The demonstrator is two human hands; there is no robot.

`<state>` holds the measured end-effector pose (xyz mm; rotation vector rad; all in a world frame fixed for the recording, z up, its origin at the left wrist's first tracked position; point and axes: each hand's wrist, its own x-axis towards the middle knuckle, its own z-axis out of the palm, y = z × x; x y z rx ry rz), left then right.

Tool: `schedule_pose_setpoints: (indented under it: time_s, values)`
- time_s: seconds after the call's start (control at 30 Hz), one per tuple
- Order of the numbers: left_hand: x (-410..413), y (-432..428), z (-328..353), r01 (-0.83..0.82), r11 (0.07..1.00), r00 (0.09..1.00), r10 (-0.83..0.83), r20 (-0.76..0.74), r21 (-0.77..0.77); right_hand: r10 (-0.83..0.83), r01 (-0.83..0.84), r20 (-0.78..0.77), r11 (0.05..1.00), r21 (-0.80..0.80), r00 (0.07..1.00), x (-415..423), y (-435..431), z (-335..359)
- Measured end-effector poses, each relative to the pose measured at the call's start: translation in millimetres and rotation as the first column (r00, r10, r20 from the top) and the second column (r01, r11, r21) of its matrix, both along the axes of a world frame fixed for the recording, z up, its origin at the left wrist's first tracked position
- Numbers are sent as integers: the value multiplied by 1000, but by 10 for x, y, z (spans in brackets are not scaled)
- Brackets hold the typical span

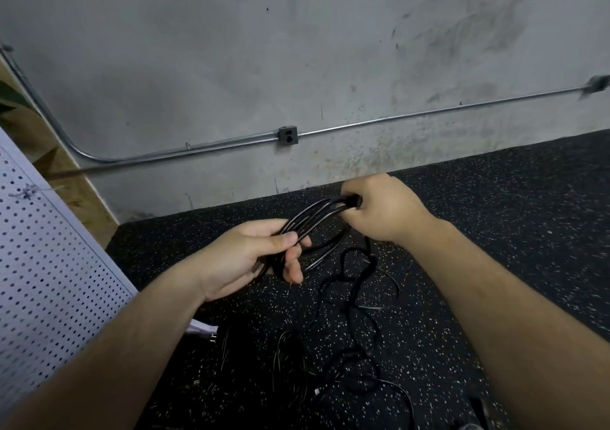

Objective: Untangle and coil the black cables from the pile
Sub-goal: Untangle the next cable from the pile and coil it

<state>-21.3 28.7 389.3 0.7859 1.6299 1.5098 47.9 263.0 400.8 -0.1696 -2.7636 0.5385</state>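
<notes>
Coil (313, 219), one: left hand (248, 255), right hand (387, 209)

Single view: wide-angle cam on the person's head, looking forward and down, facing the stained grey concrete wall (198, 66). Landmark is the small grey metal outlet box (288, 135) on that wall, just above frame centre. Below the box, black white-speckled rubber floor (495, 231) fills the lower frame. Left hand (251, 258) and right hand (383, 208), gripping a coiled black cable (312, 220), sit near the lens, below the box; forearms (511, 314) enter from the bottom corners.
</notes>
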Motion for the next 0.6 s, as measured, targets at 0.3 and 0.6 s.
schedule_pose_setpoints:
  time_s: [0.3,0.6]
  values:
    - [-157,-213,108,156,973,988,-154,23,-172,140,-57,151,888,-457,979,-44,-449,-152]
    - [6,70,121,-88,931,980,18,-197,-354,216,-214,142,976,-31,966,-137,-663,-187]
